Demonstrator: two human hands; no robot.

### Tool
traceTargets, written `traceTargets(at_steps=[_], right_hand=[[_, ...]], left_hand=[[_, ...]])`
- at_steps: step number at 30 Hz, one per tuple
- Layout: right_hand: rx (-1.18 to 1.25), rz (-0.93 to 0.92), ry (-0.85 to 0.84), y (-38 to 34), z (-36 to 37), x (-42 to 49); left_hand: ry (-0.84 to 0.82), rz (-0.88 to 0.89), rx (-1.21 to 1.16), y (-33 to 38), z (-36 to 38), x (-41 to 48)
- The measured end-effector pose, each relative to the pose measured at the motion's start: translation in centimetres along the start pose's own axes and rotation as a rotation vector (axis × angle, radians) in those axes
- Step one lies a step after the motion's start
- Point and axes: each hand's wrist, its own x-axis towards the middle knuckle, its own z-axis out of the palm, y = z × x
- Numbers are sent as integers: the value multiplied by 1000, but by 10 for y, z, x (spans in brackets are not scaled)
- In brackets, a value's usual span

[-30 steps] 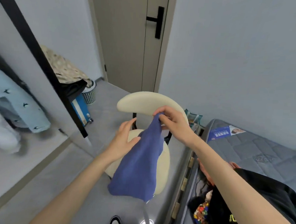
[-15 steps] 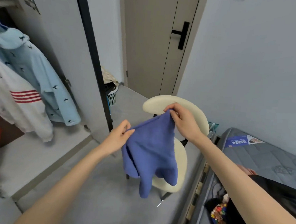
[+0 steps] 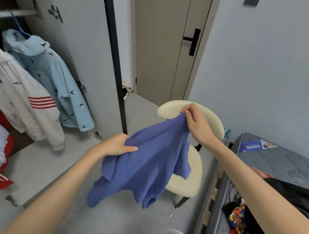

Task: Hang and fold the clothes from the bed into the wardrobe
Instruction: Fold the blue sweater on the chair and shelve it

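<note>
1. The left hand [image 3: 116, 145] now grips an edge of the blue top [image 3: 147, 163], having merely touched it a second ago.
2. The right hand [image 3: 194, 122] pinches the opposite corner, higher.
3. The blue top hangs spread wider between them, above the chair [image 3: 187, 183], near the open wardrobe [image 3: 86, 41]: probably ready for folding.

A cream chair [image 3: 191, 186] stands near a closed door [image 3: 159, 45] with a black handle [image 3: 194, 41].

You in a home bedroom, open wardrobe [image 3: 79, 41] hung with clothes [image 3: 50, 79], grey mattress [image 3: 282, 159] at right, door [image 3: 159, 45] ahead
</note>
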Motion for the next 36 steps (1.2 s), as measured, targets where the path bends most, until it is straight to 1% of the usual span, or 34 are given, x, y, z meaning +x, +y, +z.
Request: traceTargets(at_steps=[2,4,6,8,10,11,14,16,19,22,24,26,27,31,33,34,36], right_hand=[[-56,4,-35,0,1,-1],[-115,48,-99,2,2,-1],[-107,114,-231,3,1,-1],[-138,139,-399,4,-3,0],[-304,75,-518,8,-4,0],[-394,68,-536,12,-2,0],[-521,174,-454,26,2,2],[-528,223,-365,34,1,4],[-428,235,-191,41,-4,7],[-340,161,-1,43,-8,9],[-309,136,46,44,-12,8],[-324,123,22,47,-17,8],[-347,140,-22,48,-19,8],[-530,289,-323,54,-26,3],[-583,318,-337,62,-28,5],[-591,320,-311,67,-28,7],[-616,337,-271,78,-30,14]], left_hand=[[37,4,-94,-3,-11,-8],[83,24,-239,-4,-23,-17],[139,58,-359,-4,-34,-23],[228,83,-391,-4,-44,-24],[308,104,-416,-6,-50,-24],[340,105,-448,-5,-53,-25],[447,90,-497,-9,-56,-22],[538,80,-452,-13,-57,-19],[632,55,-250,-22,-59,-18],[657,8,28,-34,-61,-19],[669,-13,174,-37,-62,-17],[657,-26,299,-38,-62,-13],[642,-33,342,-38,-61,-9],[606,-41,377,-34,-52,7],[590,-29,342,-31,-48,19],[552,-23,304,-29,-47,26],[420,-22,209,-25,-46,41]])
